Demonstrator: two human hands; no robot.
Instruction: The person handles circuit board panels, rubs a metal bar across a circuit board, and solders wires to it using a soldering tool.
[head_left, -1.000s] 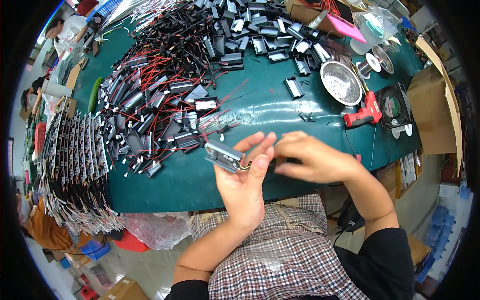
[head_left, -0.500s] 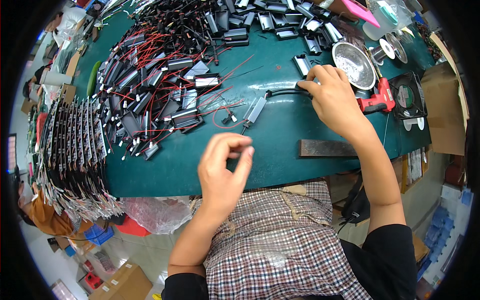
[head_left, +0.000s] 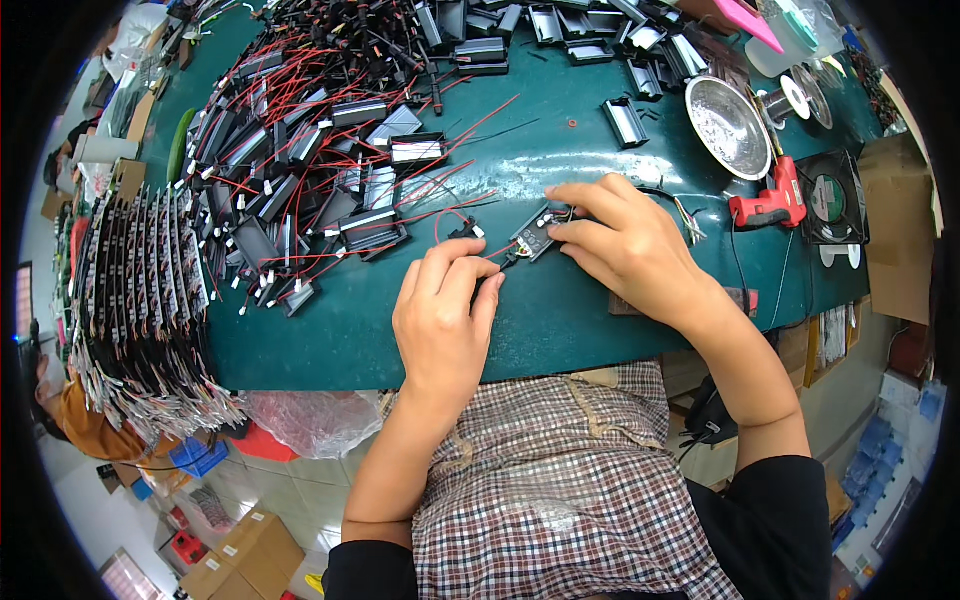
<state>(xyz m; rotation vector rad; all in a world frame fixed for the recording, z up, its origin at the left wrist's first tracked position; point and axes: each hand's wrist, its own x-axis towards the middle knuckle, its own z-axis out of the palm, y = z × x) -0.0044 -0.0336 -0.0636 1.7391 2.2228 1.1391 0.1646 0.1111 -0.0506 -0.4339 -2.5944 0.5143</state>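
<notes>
A small circuit board in a dark grey housing [head_left: 538, 236] lies on the green table between my hands, its component side showing. My right hand [head_left: 640, 250] grips it at its right end with thumb and fingers. At the other end, my left hand [head_left: 440, 325] has its fingers curled and pinched by the short black lead that leaves the board; the exact grip is partly hidden. A red wire with a small connector [head_left: 468, 229] lies just beyond my left fingers. From under my right hand runs a black cable with stripped, loose wire ends [head_left: 692, 222].
A heap of dark housings with red wires [head_left: 300, 190] covers the left. Wired strips [head_left: 130, 300] hang over the left edge. At right are a metal bowl [head_left: 728, 128], a red glue gun [head_left: 772, 200], a fan [head_left: 832, 195] and a bar [head_left: 630, 304] partly under my right forearm.
My right hand has come nearer and left from the cable to the board. The housing has turned over to show its components. My left hand has closed in beside its lead.
</notes>
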